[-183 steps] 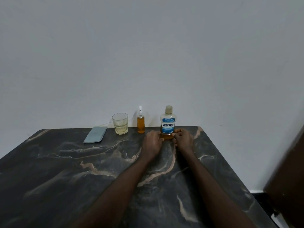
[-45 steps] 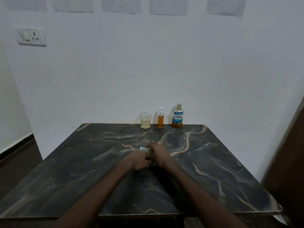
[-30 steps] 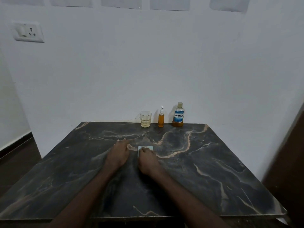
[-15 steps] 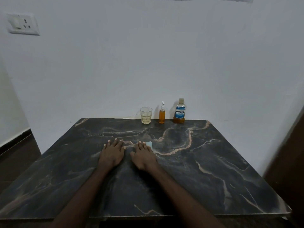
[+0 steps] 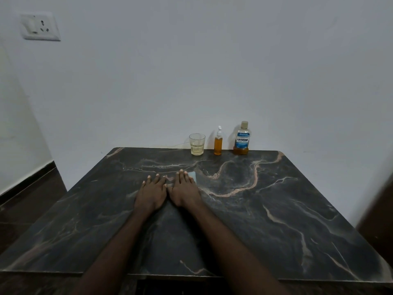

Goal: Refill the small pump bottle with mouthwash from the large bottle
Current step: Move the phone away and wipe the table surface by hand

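Observation:
The small pump bottle (image 5: 218,145), full of amber liquid with a white pump, stands at the table's far edge. To its right stands the large mouthwash bottle (image 5: 242,139), capped, with a blue label and a little amber liquid at its bottom. My left hand (image 5: 152,192) lies flat on the dark marble table (image 5: 276,209), fingers straight. Beside it my right hand (image 5: 184,189) lies flat on a pale blue cloth (image 5: 193,175), of which only a corner shows. Both hands are well short of the bottles.
A clear glass (image 5: 197,144) with pale yellow liquid stands left of the pump bottle. The white wall rises right behind the three items. A wall socket (image 5: 39,26) is at upper left. A dark brown panel (image 5: 380,209) borders the table's right side.
The hands went from gathering the pale cloth at mid-table to lying flat side by side, the right on top of the cloth. The bottles and glass have not moved.

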Available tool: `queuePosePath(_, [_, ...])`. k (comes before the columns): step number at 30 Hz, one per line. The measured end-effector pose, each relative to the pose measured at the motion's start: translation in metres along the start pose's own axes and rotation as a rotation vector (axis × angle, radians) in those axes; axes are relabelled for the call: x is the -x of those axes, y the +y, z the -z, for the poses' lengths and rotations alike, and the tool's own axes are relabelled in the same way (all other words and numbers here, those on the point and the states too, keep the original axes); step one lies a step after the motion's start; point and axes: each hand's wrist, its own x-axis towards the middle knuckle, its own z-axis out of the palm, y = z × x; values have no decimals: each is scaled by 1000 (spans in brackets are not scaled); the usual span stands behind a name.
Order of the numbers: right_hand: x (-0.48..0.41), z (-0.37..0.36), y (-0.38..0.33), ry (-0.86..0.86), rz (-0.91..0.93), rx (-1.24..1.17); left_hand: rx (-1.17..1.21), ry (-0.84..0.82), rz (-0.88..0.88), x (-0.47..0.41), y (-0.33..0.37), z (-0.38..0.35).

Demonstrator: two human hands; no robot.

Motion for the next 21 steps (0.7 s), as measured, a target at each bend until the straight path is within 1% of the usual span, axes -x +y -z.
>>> queuePosePath(3, [-16,8,11,-29,-41,16,4,7,-6,2,0,1])
queuePosePath(7, [-29,20,42,-36,-14,19,12,8,-7,6,2,5])
queuePosePath(13, [-22,32,100,3,-48,44,-2,10,-10,7,1,4])
queuePosePath(21, [-29,50,155,-22,-123,97,-7,1,-13,4,2,4])
